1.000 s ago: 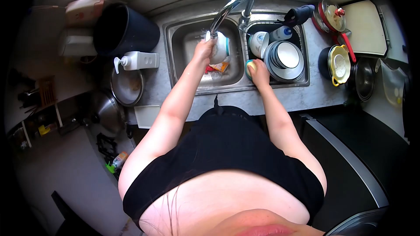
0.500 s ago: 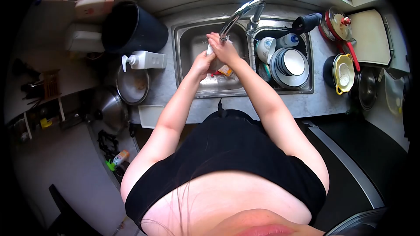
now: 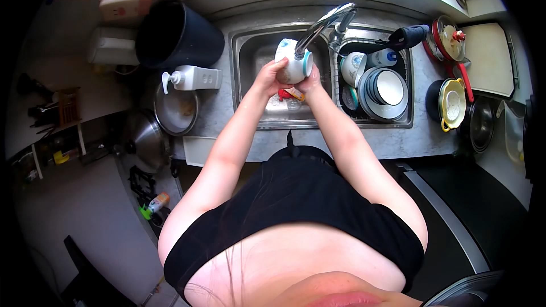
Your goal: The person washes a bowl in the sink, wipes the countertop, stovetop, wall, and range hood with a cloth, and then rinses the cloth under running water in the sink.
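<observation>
A white bowl [image 3: 289, 68] with blue patterning and a teal ring sits tilted on its side beneath the chrome faucet [image 3: 318, 27], over the left sink basin [image 3: 250, 57]. My left hand [image 3: 269, 79] is closed on its left side, with the thumb along the outside. Around its lower right side curls my right hand [image 3: 310, 82], its fingers partly hidden by the bowl. Under the hands, a red and orange item [image 3: 291, 95] lies in the basin; I cannot tell its kind.
Right of the basin, a dish rack [image 3: 407, 79] holds stacked bowls and plates [image 3: 389, 88], a cup [image 3: 354, 68] and a bottle [image 3: 382, 57]. A white pump bottle [image 3: 196, 78] and a dark bin [image 3: 179, 34] stand left. Farther right is a yellow colander [image 3: 453, 102].
The bowl has turned so that its patterned outside and teal ring now show. My hands have moved apart to either side of it. The view has shifted slightly.
</observation>
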Demonstrator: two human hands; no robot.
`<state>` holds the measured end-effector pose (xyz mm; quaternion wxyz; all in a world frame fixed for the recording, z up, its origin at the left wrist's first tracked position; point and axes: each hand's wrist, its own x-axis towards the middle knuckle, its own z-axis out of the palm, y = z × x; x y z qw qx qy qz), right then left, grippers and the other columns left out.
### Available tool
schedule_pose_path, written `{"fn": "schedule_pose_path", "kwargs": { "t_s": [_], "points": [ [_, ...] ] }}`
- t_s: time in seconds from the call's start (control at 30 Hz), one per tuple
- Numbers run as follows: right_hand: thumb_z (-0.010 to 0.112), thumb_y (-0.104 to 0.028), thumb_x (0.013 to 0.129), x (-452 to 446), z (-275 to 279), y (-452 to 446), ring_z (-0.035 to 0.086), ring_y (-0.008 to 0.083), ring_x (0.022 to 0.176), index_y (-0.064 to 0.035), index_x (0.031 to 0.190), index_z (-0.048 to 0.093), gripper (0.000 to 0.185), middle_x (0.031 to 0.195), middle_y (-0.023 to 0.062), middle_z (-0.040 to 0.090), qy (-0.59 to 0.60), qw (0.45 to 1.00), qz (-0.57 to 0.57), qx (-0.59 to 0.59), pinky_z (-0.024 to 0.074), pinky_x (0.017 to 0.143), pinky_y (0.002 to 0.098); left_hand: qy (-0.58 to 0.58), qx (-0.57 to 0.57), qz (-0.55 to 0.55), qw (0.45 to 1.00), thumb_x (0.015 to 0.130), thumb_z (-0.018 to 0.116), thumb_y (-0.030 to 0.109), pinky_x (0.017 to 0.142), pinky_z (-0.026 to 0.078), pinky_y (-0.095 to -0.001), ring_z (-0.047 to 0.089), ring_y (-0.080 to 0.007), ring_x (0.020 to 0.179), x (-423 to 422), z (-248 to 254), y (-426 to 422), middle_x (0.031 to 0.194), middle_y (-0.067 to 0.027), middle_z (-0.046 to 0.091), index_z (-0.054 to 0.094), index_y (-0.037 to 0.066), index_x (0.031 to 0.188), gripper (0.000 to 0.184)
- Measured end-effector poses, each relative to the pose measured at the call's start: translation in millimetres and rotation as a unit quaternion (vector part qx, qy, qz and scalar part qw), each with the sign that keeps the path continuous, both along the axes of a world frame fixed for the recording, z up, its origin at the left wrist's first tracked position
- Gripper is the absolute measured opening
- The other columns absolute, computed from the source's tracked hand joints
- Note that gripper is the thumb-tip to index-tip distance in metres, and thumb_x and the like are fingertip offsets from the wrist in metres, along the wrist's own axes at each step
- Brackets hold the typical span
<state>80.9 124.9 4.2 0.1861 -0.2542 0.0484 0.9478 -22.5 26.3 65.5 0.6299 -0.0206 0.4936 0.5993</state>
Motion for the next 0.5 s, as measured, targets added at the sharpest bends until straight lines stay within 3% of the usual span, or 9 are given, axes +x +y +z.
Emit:
{"fn": "schedule_pose_path", "kwargs": {
  "t_s": [0.1,0.17,0.2,0.23,0.3,0.33,0.43,0.47,0.5],
  "points": [
    [0.037,-0.042,0.096,6,-17,-6,0.056,0.0333,0.117,-0.0118,0.13,0.054,0.048,0.129,0.012,0.057,-0.068,0.995,-0.053,-0.042,0.0432,0.101,0.0524,0.026,-0.048,0.015,0.998,0.087,0.066,0.034,0.074,0.055,-0.0522,0.065,-0.0346,0.095,16,-9,26,0.114,-0.0131,0.062,0.054,0.011,0.123,0.044],
    [0.037,-0.045,0.096,14,-13,-4,0.054,0.0328,0.12,-0.0146,0.13,0.054,0.049,0.132,0.0106,0.055,-0.118,0.991,-0.05,-0.047,0.0427,0.101,0.0525,0.135,-0.048,-0.066,0.987,0.085,0.067,0.035,0.071,0.055,-0.046,0.067,-0.0299,0.087,19,-14,31,0.102,-0.0126,0.066,0.06,0.009,0.114,0.039],
    [0.037,-0.05,0.095,22,-15,0,0.046,0.0295,0.128,-0.0195,0.13,0.054,0.05,0.136,0.0082,0.052,-0.203,0.977,-0.009,-0.071,0.0325,0.106,0.0573,0.191,-0.047,-0.106,0.975,0.085,0.067,0.035,0.07,0.056,-0.0429,0.068,-0.0275,0.082,19,-15,33,0.096,-0.0123,0.068,0.063,0.007,0.109,0.038],
    [0.035,-0.059,0.093,33,-17,3,0.036,0.0296,0.134,-0.0215,0.136,0.048,0.058,0.144,0.0071,0.043,-0.216,0.973,0.065,0.043,0.0178,0.108,0.0636,0.328,-0.056,-0.182,0.925,0.083,0.067,0.038,0.07,0.055,-0.0429,0.068,-0.0277,0.08,19,-8,33,0.09,-0.0117,0.068,0.065,0.007,0.101,0.035],
    [0.031,-0.068,0.091,48,-15,16,0.031,0.0337,0.137,-0.0199,0.142,0.039,0.07,0.149,0.0083,0.035,-0.268,0.952,0.135,0.059,0.0107,0.106,0.0673,0.571,-0.073,-0.317,0.754,0.079,0.067,0.042,0.069,0.054,-0.0427,0.069,-0.0283,0.077,18,12,23,0.08,-0.0107,0.069,0.07,0.007,0.084,0.035],
    [0.03,-0.076,0.086,60,-7,25,0.026,0.0383,0.139,-0.0184,0.145,0.033,0.082,0.154,0.0096,0.027,-0.205,0.954,0.197,0.095,0.0131,0.106,0.0667,0.628,-0.076,-0.379,0.675,0.079,0.064,0.043,0.068,0.054,-0.0419,0.068,-0.028,0.077,20,29,21,0.078,-0.0114,0.069,0.071,0.01,0.081,0.033],
    [0.03,-0.084,0.08,76,36,34,0.041,0.0366,0.131,-0.0169,0.146,0.033,0.094,0.148,0.0113,0.037,-0.168,0.888,0.367,0.22,0.0197,0.104,0.0631,0.736,-0.014,-0.473,0.484,0.08,0.063,0.032,0.065,0.052,-0.0401,0.066,-0.0302,0.074,18,46,2,0.078,-0.0098,0.068,0.069,0.011,0.079,0.022],
    [0.035,-0.083,0.08,80,29,34,0.058,0.0305,0.115,-0.0172,0.14,0.039,0.089,0.137,0.0112,0.051,-0.179,0.844,0.432,0.262,0.0299,0.1,0.0541,0.756,0.003,-0.497,0.426,0.08,0.061,0.028,0.072,0.051,-0.0445,0.067,-0.0267,0.08,19,50,-3,0.078,-0.0067,0.067,0.069,0.013,0.078,0.016],
    [0.05,-0.068,0.085,79,30,33,0.069,0.0218,0.091,-0.0128,0.13,0.047,0.071,0.118,0.0118,0.064,-0.207,0.81,0.464,0.294,0.0467,0.078,0.0368,0.775,0.022,-0.492,0.396,0.079,0.062,0.028,0.074,0.05,-0.046,0.067,-0.0257,0.08,21,51,-10,0.078,-0.0059,0.067,0.068,0.014,0.078,0.015]
  ]
}}
